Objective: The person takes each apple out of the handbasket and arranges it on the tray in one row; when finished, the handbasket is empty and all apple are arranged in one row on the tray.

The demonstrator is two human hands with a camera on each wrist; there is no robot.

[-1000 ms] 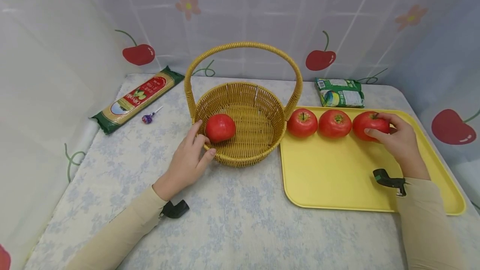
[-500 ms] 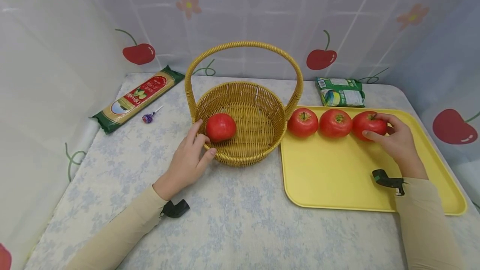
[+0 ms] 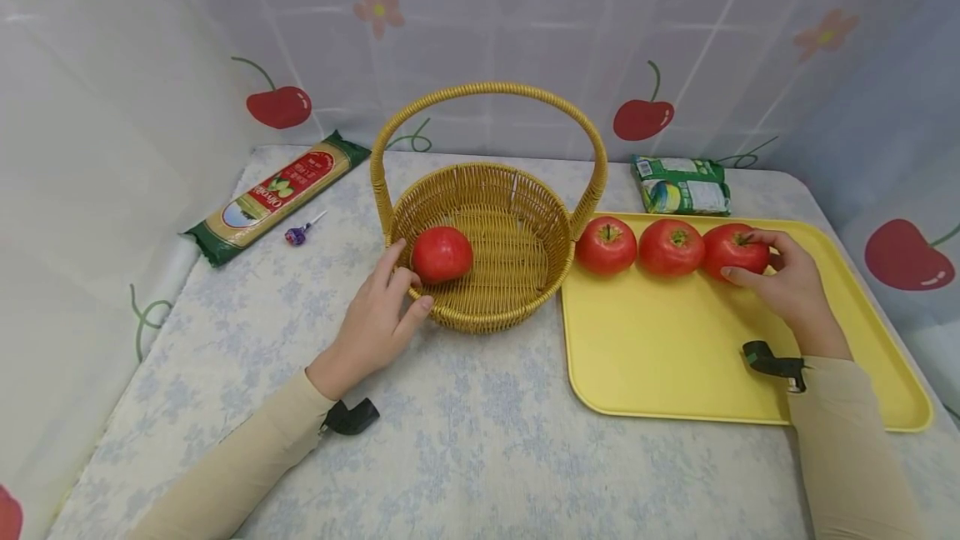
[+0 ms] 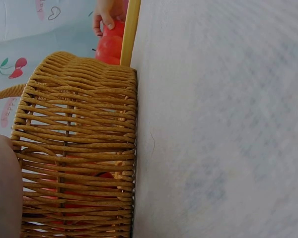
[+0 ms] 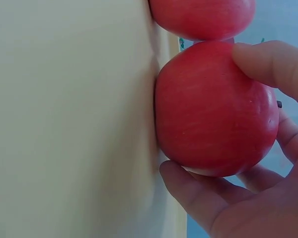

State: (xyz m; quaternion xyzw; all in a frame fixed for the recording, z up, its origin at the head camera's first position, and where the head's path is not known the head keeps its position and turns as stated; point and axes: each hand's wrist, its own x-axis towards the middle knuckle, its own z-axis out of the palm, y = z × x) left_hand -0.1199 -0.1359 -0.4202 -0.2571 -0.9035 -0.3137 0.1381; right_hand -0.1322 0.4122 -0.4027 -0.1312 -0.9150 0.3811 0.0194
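Note:
My right hand (image 3: 787,280) grips the rightmost red apple (image 3: 726,252) on the yellow tray (image 3: 675,357). In the right wrist view its thumb and fingers lie round the apple (image 5: 216,111), which sits on the tray and touches its neighbour. A middle apple (image 3: 671,247) and a left apple (image 3: 606,246) stand beside it in a row along the tray's back. My left hand (image 3: 375,319) holds the near left rim of the wicker basket (image 3: 487,319), fingers bent over it. One red apple (image 3: 442,254) lies inside the basket at its left.
A noodle packet (image 3: 277,198) lies at the back left, with a lollipop (image 3: 300,232) beside it. Behind the tray rests a green packet (image 3: 681,185). The basket's tall handle (image 3: 491,88) arches upward. A printed curtain (image 3: 487,32) closes off the back.
My right hand has slid the rightmost apple a little to the left, against the middle apple. The left hand and the basket have stayed in place.

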